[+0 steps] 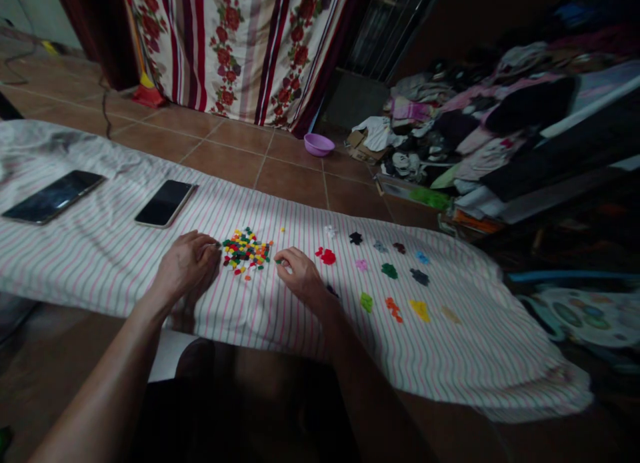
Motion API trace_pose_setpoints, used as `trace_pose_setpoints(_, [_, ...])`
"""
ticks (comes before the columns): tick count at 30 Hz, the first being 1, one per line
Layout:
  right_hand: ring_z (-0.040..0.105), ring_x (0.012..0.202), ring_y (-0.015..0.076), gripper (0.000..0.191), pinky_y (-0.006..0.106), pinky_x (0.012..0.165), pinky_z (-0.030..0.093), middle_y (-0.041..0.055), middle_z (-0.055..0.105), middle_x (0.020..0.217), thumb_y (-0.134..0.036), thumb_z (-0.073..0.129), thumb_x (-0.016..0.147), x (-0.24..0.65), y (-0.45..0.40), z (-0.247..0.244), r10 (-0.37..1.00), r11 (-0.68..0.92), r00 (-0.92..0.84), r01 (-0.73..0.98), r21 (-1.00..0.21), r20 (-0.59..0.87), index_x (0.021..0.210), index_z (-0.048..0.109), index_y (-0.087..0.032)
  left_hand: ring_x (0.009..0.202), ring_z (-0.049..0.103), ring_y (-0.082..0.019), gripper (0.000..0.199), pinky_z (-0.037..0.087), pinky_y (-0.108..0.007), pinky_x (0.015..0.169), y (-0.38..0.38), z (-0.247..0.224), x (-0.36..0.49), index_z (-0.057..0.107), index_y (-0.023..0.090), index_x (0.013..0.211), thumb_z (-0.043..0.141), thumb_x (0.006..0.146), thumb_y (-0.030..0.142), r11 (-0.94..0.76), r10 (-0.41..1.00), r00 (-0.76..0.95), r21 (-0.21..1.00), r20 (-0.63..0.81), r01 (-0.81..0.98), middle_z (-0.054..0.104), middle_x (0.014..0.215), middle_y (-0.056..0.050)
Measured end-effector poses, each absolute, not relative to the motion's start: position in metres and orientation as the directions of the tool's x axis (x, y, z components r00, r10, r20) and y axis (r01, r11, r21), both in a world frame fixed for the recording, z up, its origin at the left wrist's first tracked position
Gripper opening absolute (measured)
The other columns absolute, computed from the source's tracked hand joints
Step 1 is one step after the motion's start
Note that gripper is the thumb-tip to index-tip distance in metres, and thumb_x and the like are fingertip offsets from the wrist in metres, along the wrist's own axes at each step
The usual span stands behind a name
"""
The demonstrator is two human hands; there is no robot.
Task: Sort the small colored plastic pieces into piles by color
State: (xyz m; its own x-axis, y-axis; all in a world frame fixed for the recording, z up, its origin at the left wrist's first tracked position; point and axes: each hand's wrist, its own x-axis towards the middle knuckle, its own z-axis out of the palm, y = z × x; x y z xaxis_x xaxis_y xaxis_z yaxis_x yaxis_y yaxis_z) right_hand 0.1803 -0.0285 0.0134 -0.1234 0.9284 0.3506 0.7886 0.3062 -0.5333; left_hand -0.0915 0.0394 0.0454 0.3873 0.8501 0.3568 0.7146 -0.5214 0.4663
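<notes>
Right hand (299,271): grip pinched on green piece (279,261); left hand (188,260): grip unclear, beside multicoloured pile (246,249).

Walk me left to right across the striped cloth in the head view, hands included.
Larger device, phone, left hand, mixed-colour pile, right hand, black pile, dark green pile, yellow pile, tan pile.

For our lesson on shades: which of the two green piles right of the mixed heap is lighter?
The lime-green pile, just left of the orange pile; the other, the dark-green pile, is deeper in shade.
</notes>
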Motion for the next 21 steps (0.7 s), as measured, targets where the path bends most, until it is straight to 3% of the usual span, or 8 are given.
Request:
trace_pose_setpoints(7, [0.061, 0.086, 0.0174, 0.023, 0.028, 0.082, 0.049, 0.0039, 0.065, 0.090, -0.008, 0.049, 0.078, 0.180, -0.029, 0.013, 0.936, 0.297, -0.122, 0.781, -0.550, 0.331, 0.090, 0.063, -0.022, 0.092, 0.066, -0.025, 0.031, 0.053, -0.043, 0.091, 0.040, 0.047, -0.090, 0.066, 0.023, 0.084, 0.040, 0.088, 0.040, -0.496, 0.866, 0.383, 0.465, 0.321, 0.733, 0.071, 0.089, -0.006])
trace_pose_setpoints(10, [0.061, 0.083, 0.0167, 0.026, 0.028, 0.081, 0.050, 0.0031, 0.065, 0.089, -0.008, 0.048, 0.077, 0.185, -0.030, 0.017, 0.933, 0.286, -0.098, 0.786, -0.548, 0.346, 0.090, 0.064, -0.023, 0.103, 0.065, -0.029, 0.031, 0.051, -0.047, 0.096, 0.041, 0.046, -0.092, 0.065, 0.022, 0.089, 0.041, 0.088, 0.041, -0.483, 0.874, 0.378, 0.468, 0.305, 0.740, 0.072, 0.095, -0.008])
trace_pose_setpoints(13, [0.061, 0.080, 0.0161, 0.027, 0.027, 0.079, 0.049, 0.0032, 0.065, 0.088, -0.009, 0.048, 0.076, 0.197, -0.033, 0.025, 0.929, 0.256, -0.045, 0.796, -0.548, 0.368, 0.091, 0.067, -0.022, 0.113, 0.062, -0.032, 0.030, 0.050, -0.048, 0.099, 0.042, 0.041, -0.095, 0.065, 0.022, 0.092, 0.042, 0.087, 0.040, -0.464, 0.881, 0.343, 0.457, 0.325, 0.759, 0.072, 0.101, -0.010])
trace_pose_setpoints(18, [0.062, 0.081, 0.0168, 0.028, 0.028, 0.078, 0.050, 0.0040, 0.067, 0.089, -0.014, 0.048, 0.079, 0.235, -0.047, 0.037, 0.914, 0.166, 0.086, 0.812, -0.560, 0.396, 0.094, 0.071, -0.021, 0.115, 0.063, -0.032, 0.034, 0.052, -0.047, 0.095, 0.044, 0.036, -0.099, 0.066, 0.022, 0.095, 0.041, 0.088, 0.043, -0.462, 0.875, 0.321, 0.423, 0.363, 0.780, 0.073, 0.103, -0.010])
trace_pose_setpoints(21, [0.062, 0.077, 0.0172, 0.028, 0.029, 0.074, 0.050, 0.0053, 0.068, 0.089, -0.019, 0.047, 0.082, 0.263, -0.057, 0.038, 0.875, 0.095, 0.200, 0.822, -0.561, 0.441, 0.095, 0.072, -0.020, 0.115, 0.063, -0.031, 0.039, 0.053, -0.043, 0.094, 0.044, 0.040, -0.097, 0.068, 0.023, 0.096, 0.037, 0.089, 0.046, -0.416, 0.900, 0.305, 0.403, 0.312, 0.815, 0.073, 0.105, -0.011])
